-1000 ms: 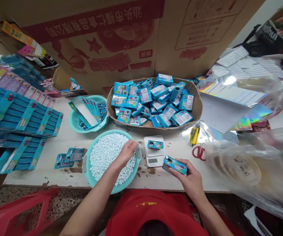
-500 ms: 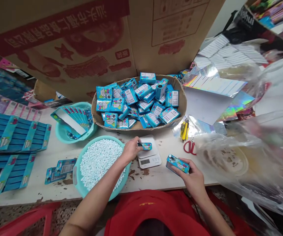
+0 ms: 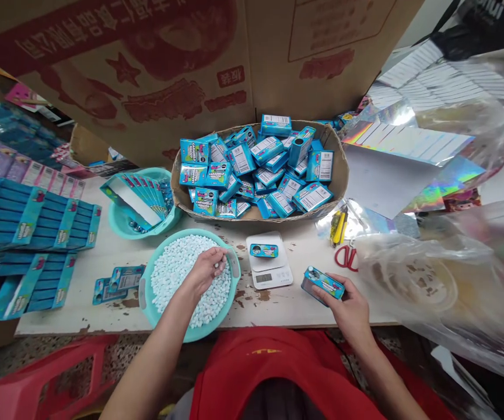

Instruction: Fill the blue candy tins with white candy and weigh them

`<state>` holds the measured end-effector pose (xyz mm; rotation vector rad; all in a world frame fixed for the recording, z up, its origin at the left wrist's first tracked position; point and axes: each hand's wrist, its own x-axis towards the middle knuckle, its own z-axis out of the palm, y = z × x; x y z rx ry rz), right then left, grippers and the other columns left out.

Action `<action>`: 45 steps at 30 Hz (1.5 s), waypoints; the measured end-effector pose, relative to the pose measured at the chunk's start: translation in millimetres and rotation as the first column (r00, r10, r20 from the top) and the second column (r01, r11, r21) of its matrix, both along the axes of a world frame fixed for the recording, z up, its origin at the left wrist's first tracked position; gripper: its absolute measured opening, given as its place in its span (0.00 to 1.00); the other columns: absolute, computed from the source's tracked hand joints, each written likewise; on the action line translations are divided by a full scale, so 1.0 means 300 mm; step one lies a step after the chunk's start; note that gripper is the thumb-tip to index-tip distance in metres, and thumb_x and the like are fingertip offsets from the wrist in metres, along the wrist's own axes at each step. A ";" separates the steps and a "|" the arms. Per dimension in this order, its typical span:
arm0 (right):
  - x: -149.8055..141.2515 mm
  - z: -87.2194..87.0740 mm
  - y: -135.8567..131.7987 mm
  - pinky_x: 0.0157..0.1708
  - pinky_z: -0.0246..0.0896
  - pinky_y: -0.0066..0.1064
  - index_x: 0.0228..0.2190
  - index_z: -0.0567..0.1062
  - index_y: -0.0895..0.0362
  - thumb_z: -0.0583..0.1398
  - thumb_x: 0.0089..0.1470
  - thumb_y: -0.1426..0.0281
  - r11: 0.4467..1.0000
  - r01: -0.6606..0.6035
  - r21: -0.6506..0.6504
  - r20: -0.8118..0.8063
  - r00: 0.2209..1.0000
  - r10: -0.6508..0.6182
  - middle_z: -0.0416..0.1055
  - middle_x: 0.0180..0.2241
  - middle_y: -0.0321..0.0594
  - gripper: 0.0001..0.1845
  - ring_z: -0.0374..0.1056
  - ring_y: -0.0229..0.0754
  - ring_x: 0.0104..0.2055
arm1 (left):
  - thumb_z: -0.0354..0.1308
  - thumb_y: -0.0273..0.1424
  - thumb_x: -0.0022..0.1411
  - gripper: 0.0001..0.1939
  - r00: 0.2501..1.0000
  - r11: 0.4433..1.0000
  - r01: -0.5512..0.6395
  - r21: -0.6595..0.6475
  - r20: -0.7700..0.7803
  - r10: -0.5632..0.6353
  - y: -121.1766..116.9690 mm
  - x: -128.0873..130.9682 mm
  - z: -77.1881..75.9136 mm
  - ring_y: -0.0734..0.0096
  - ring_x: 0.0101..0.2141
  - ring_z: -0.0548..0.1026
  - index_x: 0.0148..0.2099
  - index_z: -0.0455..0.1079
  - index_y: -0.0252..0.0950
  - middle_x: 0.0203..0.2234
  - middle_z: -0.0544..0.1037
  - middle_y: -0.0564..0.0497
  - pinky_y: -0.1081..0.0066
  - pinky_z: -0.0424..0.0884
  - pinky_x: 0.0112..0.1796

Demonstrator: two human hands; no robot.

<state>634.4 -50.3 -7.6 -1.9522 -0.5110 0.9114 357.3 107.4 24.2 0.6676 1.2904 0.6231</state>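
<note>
Over the turquoise basin (image 3: 145, 291) of small white candies (image 3: 173, 274) is my left hand (image 3: 208, 269), its fingers curled together. A whitish piece shows at the fingertips; how many they hold is hidden. My right hand (image 3: 349, 303) grips a blue candy box (image 3: 323, 284) above the table, tilted, with its printed narrow side up and a white piece at its left end. Between my hands, a similar blue box (image 3: 263, 250) with a dark round opening lies on the white digital scale (image 3: 273, 278). The scale's reading is too small to tell.
A cut-down cardboard tray (image 3: 252, 218) full of blue boxes stands behind the scale. Red-handled scissors (image 3: 346, 258) and a yellow cutter (image 3: 338, 227) lie right of it. A smaller basin (image 3: 140, 233) and stacked blue packaging (image 3: 37, 221) are left; plastic bags (image 3: 418, 291) spread far right.
My left hand has left the box on the scale and moved left over the candy basin. My right hand still holds its box. The camera view has shifted slightly.
</note>
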 end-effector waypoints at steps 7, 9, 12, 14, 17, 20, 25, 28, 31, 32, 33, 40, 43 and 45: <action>-0.025 -0.003 0.000 0.36 0.67 0.39 0.34 0.75 0.58 0.70 0.28 0.55 1.000 0.010 -0.005 -0.047 0.999 -0.011 0.75 0.30 0.40 0.30 0.70 0.45 0.32 | 0.61 0.43 0.50 0.18 0.946 0.959 0.268 0.090 -0.213 -0.244 0.004 0.055 0.004 0.85 0.13 0.52 0.26 0.61 0.35 0.13 0.63 0.59 0.79 0.46 0.16; -0.023 0.001 -0.004 0.36 0.67 0.39 0.34 0.75 0.58 0.70 0.28 0.55 1.000 0.010 0.008 -0.054 0.999 -0.010 0.75 0.29 0.40 0.29 0.70 0.45 0.31 | 0.61 0.45 0.49 0.19 0.939 0.951 0.300 0.081 -0.198 -0.280 0.015 0.082 0.007 0.85 0.13 0.52 0.26 0.61 0.35 0.14 0.62 0.59 0.79 0.45 0.16; -0.012 0.005 -0.016 0.35 0.67 0.38 0.33 0.75 0.57 0.70 0.29 0.55 0.999 0.004 0.034 -0.036 0.999 -0.002 0.75 0.30 0.40 0.28 0.70 0.45 0.32 | 0.62 0.46 0.47 0.20 0.949 0.955 0.286 0.080 -0.160 -0.271 0.024 0.115 0.005 0.85 0.14 0.55 0.27 0.61 0.35 0.16 0.64 0.58 0.78 0.45 0.16; -0.002 0.005 -0.025 0.35 0.67 0.38 0.33 0.75 0.58 0.70 0.29 0.55 0.999 0.005 0.037 -0.022 1.000 -0.004 0.75 0.30 0.40 0.28 0.70 0.45 0.31 | 0.62 0.46 0.46 0.20 0.954 0.957 0.274 0.093 -0.154 -0.258 0.024 0.129 -0.002 0.84 0.14 0.57 0.27 0.62 0.35 0.17 0.65 0.58 0.78 0.45 0.15; 0.012 0.001 -0.035 0.35 0.67 0.39 0.34 0.75 0.58 0.69 0.30 0.55 0.999 0.027 0.038 -0.012 1.000 -0.026 0.76 0.30 0.41 0.29 0.70 0.45 0.32 | 0.61 0.46 0.46 0.20 0.942 0.947 0.304 0.102 -0.185 -0.282 0.024 0.143 -0.018 0.84 0.13 0.56 0.28 0.64 0.34 0.16 0.64 0.58 0.78 0.45 0.15; 0.022 0.003 -0.042 0.35 0.68 0.39 0.33 0.75 0.58 0.70 0.29 0.55 0.998 0.053 0.041 -0.013 0.999 -0.053 0.76 0.30 0.41 0.29 0.70 0.45 0.32 | 0.60 0.48 0.48 0.21 0.932 0.941 0.322 0.103 -0.211 -0.295 0.028 0.154 -0.027 0.85 0.13 0.54 0.27 0.63 0.34 0.15 0.63 0.59 0.78 0.44 0.16; 0.031 0.023 -0.064 0.35 0.69 0.38 0.34 0.75 0.56 0.70 0.33 0.57 0.995 0.032 0.095 -0.024 0.999 -0.030 0.76 0.31 0.40 0.25 0.71 0.45 0.32 | 0.59 0.52 0.48 0.24 0.952 0.960 0.267 0.079 -0.176 -0.250 0.033 0.160 -0.025 0.85 0.13 0.51 0.26 0.62 0.35 0.14 0.60 0.59 0.78 0.42 0.16; 0.029 0.011 -0.054 0.37 0.68 0.38 0.36 0.75 0.56 0.70 0.34 0.58 0.987 0.038 0.158 -0.028 0.999 -0.034 0.76 0.34 0.41 0.25 0.71 0.45 0.34 | 0.60 0.50 0.47 0.23 0.950 0.954 0.272 0.127 -0.192 -0.246 0.027 0.157 -0.033 0.85 0.13 0.49 0.28 0.65 0.34 0.13 0.58 0.61 0.78 0.42 0.17; 0.020 -0.016 -0.012 0.39 0.68 0.40 0.35 0.75 0.57 0.70 0.33 0.58 0.984 0.024 0.178 -0.055 0.998 -0.015 0.76 0.33 0.41 0.26 0.71 0.45 0.34 | 0.62 0.46 0.45 0.19 0.942 0.956 0.261 0.136 -0.254 -0.221 0.020 0.152 -0.049 0.84 0.13 0.52 0.28 0.64 0.35 0.13 0.60 0.60 0.78 0.45 0.17; 0.017 -0.023 0.004 0.40 0.68 0.41 0.35 0.75 0.57 0.70 0.32 0.58 0.982 0.014 0.187 -0.062 0.998 -0.002 0.76 0.34 0.42 0.26 0.71 0.46 0.34 | 0.62 0.45 0.46 0.18 0.935 0.954 0.266 0.135 -0.277 -0.222 0.018 0.150 -0.053 0.82 0.14 0.54 0.29 0.65 0.35 0.13 0.60 0.60 0.78 0.47 0.18; 0.013 -0.027 0.017 0.41 0.68 0.41 0.35 0.75 0.57 0.70 0.32 0.58 0.980 0.003 0.197 -0.066 0.998 0.010 0.76 0.34 0.42 0.26 0.71 0.46 0.35 | 0.61 0.43 0.46 0.17 0.927 0.949 0.281 0.140 -0.295 -0.231 0.017 0.147 -0.055 0.81 0.15 0.56 0.30 0.65 0.35 0.13 0.60 0.60 0.78 0.49 0.18; 0.008 -0.010 0.015 0.39 0.68 0.40 0.35 0.75 0.56 0.70 0.34 0.57 0.984 -0.014 0.179 -0.056 0.998 0.024 0.76 0.34 0.41 0.25 0.72 0.46 0.35 | 0.52 0.42 0.55 0.13 0.797 0.822 0.518 0.238 -0.483 -0.363 0.024 0.165 -0.033 0.76 0.20 0.60 0.30 0.64 0.37 0.18 0.66 0.57 0.74 0.56 0.24; 0.013 -0.018 -0.005 0.39 0.69 0.40 0.36 0.75 0.56 0.70 0.34 0.57 0.988 0.026 0.149 -0.058 0.998 -0.018 0.76 0.33 0.40 0.26 0.72 0.46 0.35 | 0.52 0.42 0.56 0.13 0.700 0.757 0.610 0.235 -0.608 -0.375 0.035 0.193 -0.026 0.73 0.22 0.62 0.28 0.65 0.37 0.16 0.63 0.57 0.74 0.55 0.25; 0.016 -0.026 -0.014 0.38 0.68 0.39 0.35 0.75 0.56 0.70 0.33 0.58 0.989 0.050 0.141 -0.063 0.997 -0.041 0.76 0.33 0.40 0.26 0.72 0.46 0.34 | 0.53 0.43 0.55 0.13 0.682 0.752 0.619 0.227 -0.630 -0.371 0.042 0.211 -0.028 0.72 0.22 0.62 0.28 0.66 0.38 0.16 0.63 0.57 0.73 0.54 0.25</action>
